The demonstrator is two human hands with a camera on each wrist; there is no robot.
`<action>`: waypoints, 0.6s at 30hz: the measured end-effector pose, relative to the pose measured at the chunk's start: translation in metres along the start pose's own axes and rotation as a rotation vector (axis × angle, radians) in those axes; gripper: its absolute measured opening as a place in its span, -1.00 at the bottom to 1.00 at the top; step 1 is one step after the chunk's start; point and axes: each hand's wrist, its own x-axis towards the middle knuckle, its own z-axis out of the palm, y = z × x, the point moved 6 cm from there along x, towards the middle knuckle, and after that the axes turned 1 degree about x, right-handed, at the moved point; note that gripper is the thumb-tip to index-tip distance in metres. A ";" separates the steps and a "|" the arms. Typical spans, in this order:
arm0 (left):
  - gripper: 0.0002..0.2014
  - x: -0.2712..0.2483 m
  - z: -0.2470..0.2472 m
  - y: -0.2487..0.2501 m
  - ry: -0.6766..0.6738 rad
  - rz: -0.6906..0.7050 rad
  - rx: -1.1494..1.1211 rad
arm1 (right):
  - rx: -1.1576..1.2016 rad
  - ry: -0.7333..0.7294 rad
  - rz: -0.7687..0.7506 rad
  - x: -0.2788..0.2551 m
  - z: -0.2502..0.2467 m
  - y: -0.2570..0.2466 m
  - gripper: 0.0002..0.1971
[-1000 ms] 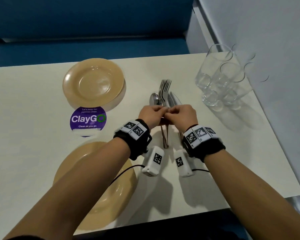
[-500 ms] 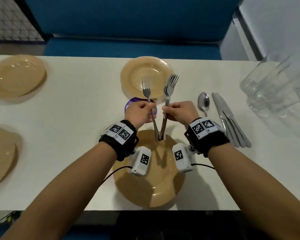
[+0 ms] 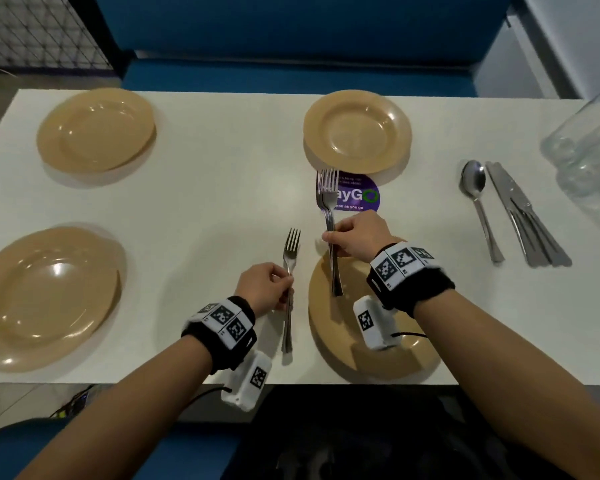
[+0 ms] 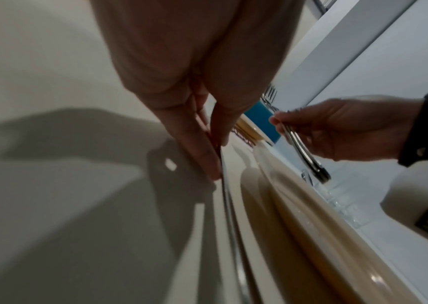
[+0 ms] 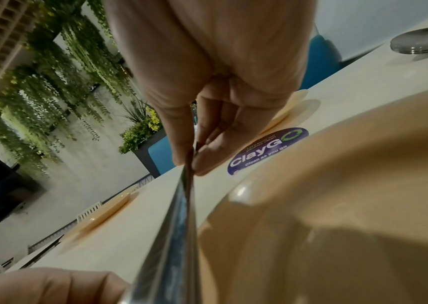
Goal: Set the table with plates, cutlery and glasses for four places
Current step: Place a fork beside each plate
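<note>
Fingers of left hand (image 3: 265,289) pinched on single fork (image 3: 289,278), tines toward far edge of table (image 3: 222,202), just left of near-right plate (image 3: 336,344); whether touching tabletop, cannot tell. Right hand (image 3: 355,239) clamped on fork bundle (image 3: 328,202), handles above same plate's far rim, tines over purple sticker (image 3: 361,195). 3 more plates: far-right plate (image 3: 357,133), far-left plate (image 3: 96,131), near-left plate (image 3: 45,299). Toward right edge: spoon (image 3: 478,202), knives (image 3: 523,216) beside it, glasses (image 3: 586,150) at far-right corner, blurred.
</note>
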 end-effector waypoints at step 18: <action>-0.81 -0.008 -0.001 -0.001 0.079 0.019 0.039 | 0.024 -0.003 0.036 -0.018 0.013 0.006 -0.78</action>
